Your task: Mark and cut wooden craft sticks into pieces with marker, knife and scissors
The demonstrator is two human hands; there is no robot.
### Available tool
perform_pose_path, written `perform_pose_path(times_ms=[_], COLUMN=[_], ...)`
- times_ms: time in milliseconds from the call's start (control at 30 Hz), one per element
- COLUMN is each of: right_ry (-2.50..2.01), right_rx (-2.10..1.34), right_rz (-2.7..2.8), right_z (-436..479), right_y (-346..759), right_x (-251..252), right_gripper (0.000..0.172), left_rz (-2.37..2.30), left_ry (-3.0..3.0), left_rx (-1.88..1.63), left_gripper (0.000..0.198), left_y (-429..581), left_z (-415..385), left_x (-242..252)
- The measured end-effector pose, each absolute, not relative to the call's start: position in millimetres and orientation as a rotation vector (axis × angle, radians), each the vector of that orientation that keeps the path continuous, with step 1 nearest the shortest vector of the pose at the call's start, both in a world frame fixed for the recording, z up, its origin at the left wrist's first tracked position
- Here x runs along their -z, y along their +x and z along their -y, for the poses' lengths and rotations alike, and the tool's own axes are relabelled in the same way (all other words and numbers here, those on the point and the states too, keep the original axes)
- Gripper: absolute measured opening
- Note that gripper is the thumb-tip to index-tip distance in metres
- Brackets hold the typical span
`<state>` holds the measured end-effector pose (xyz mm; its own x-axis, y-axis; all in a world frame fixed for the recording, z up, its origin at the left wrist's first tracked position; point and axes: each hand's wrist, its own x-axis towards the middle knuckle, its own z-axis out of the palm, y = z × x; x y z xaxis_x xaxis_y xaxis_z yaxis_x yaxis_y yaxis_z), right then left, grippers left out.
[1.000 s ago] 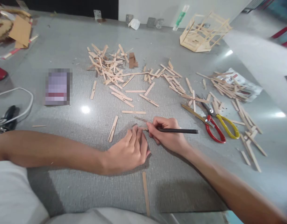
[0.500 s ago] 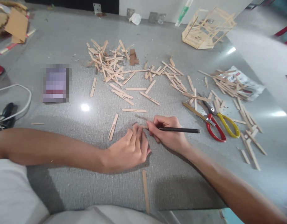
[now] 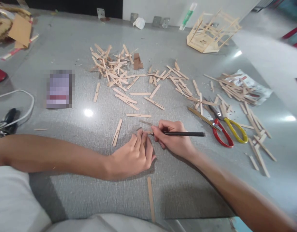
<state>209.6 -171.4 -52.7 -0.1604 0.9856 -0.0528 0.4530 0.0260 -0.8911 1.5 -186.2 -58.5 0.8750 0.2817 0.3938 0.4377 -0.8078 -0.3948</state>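
A lone stick [image 3: 150, 198] lies on the grey worktop [image 3: 187, 190] at its near edge, pointing away from the person. Just beyond it, at the middle of the near side, the left hand [image 3: 132, 156] rests palm down. Its fingers [image 3: 141, 139] are close together and laid flat, the tips pinning a wooden stick [image 3: 148, 132] to the surface (only its short right-hand end shows past them). The right hand [image 3: 174, 140] sits just beside it, almost touching. Its fingers are pinched narrow around a black pen [image 3: 184, 134], whose tip meets the pinned stick while the barrel points off toward the right edge.

To the right of the pen, a pair of scissors [image 3: 223, 129] with one red and one yellow handle lies shut. A thin metal strip [image 3: 203, 117] slants alongside its blades, with scattered sticks all around. A few single sticks lie apart just beyond the hands, some with dark marks on them.

Farther back, a loose heap of sticks [image 3: 114, 67] spreads across the middle of the worktop. More sticks rest on a crumpled packet [image 3: 257, 88] near the right edge. Toward the left edge, a white cable [image 3: 23, 96] loops near a dark object that is too blurred to identify.

At the far right corner stands an open frame [image 3: 211, 32] built of sticks, with a green and white tube [image 3: 188, 14] leaning just beside it. Pieces of cardboard [image 3: 20, 30] lie at the far left corner.
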Motion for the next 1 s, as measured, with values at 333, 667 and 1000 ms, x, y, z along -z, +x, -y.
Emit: perform_pose_path(times_ms=[333, 667, 1000], right_ry=[-1.47, -1.458, -1.435], right_rx=[-1.076, -1.127, -1.137], right_rz=[1.703, 1.644, 1.652], right_z=[171.6, 170.7, 169.8], right_y=[209.7, 211.7, 211.8], right_x=[53.9, 55.4, 53.1], right_gripper=[0.049, 0.046, 0.045], left_rz=[0.523, 0.515, 0.515], left_ry=[-2.552, -2.541, -2.551], left_rx=[0.435, 0.421, 0.405], left_gripper=[0.047, 0.047, 0.047], left_y=[1.6, 1.7, 0.8], left_z=[185.6, 185.3, 185.7], left_x=[57.0, 53.6, 53.8])
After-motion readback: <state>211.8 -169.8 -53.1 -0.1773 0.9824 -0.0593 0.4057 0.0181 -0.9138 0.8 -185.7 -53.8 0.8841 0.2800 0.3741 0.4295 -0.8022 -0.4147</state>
